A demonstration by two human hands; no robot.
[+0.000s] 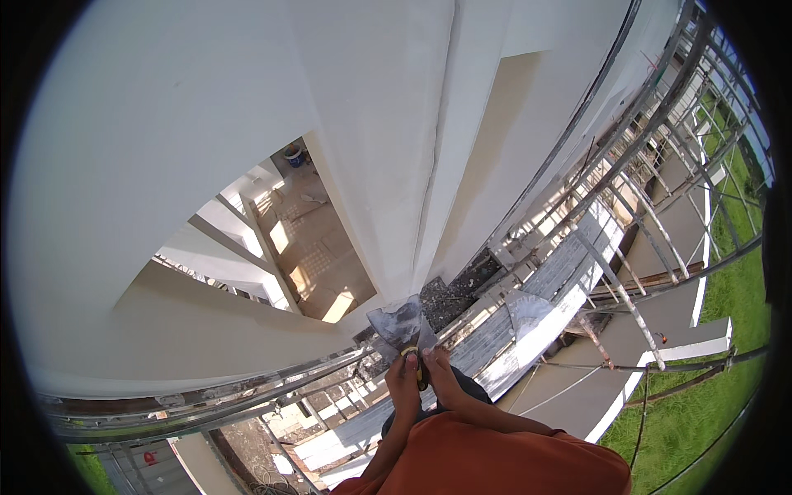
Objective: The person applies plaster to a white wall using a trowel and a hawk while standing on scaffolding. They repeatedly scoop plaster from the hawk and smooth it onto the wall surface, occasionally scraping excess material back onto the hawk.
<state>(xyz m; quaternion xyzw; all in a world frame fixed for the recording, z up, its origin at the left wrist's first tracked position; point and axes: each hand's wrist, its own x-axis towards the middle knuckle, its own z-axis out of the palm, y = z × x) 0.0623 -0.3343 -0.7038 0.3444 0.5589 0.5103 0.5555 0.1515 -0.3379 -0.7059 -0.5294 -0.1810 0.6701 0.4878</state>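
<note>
My left hand (403, 379) and my right hand (441, 373) are close together in front of my orange shirt, both with fingers closed on a putty knife (418, 368) with a yellow and black handle. Its wide, whitish-smeared metal blade (394, 320) points away from me, and a second blade edge (426, 334) shows at its right, perhaps another scraper; I cannot make out which hand holds which. Just beyond stands a white plastered wall corner (371, 206).
A window opening (322, 239) at left shows a floor below with a bucket (294, 154). Scaffold planks (569, 272) run beneath me, with a white sheet or bag (525, 312) on them. Steel scaffold tubes (627, 181) curve along the right, above green grass (676, 429) far below.
</note>
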